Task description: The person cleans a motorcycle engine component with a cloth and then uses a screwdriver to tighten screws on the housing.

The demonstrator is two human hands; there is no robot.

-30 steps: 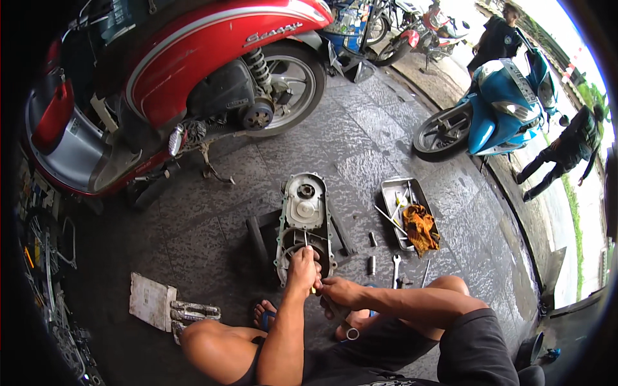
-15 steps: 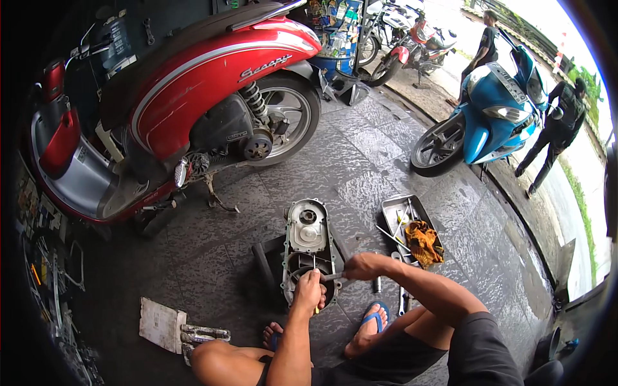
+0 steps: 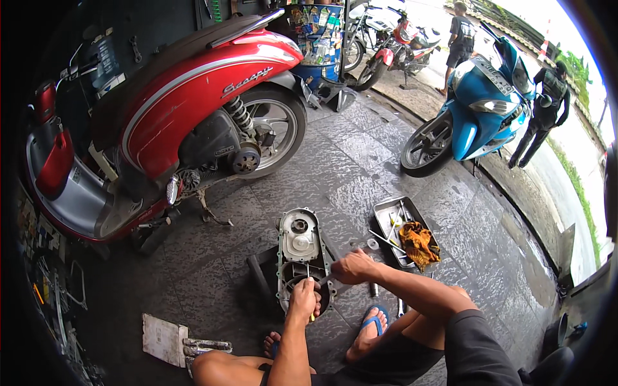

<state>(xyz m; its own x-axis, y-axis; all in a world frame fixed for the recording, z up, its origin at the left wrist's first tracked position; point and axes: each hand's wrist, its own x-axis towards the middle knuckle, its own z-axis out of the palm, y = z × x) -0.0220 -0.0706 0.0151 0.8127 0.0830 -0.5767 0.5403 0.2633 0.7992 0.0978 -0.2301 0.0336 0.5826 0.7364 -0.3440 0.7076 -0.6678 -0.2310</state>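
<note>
A long metal engine cover (image 3: 300, 239) lies over a dark stand (image 3: 262, 264) on the floor in front of me. My left hand (image 3: 302, 301) is closed round a screwdriver with a yellow handle end (image 3: 313, 318). Its pale shaft (image 3: 308, 270) points away from me into the cover's near hollow. On the right, my right hand (image 3: 353, 267) grips a grey metal tool (image 3: 326, 280), whose far end is beside my left hand. Most of that tool is hidden, so its kind is unclear.
A metal tray (image 3: 385, 211) with tools and an orange-brown rag (image 3: 418, 244) sits to the right. Near my sandalled foot (image 3: 372, 325) lie a socket-like piece (image 3: 374, 289) and a wrench (image 3: 400, 307). A red scooter (image 3: 193, 109) and a blue motorbike (image 3: 476, 122) stand beyond.
The whole view has shifted slightly. My right hand has risen a little relative to the cover, and its tool is now tilted rather than nearly level. My left hand keeps its hold.
</note>
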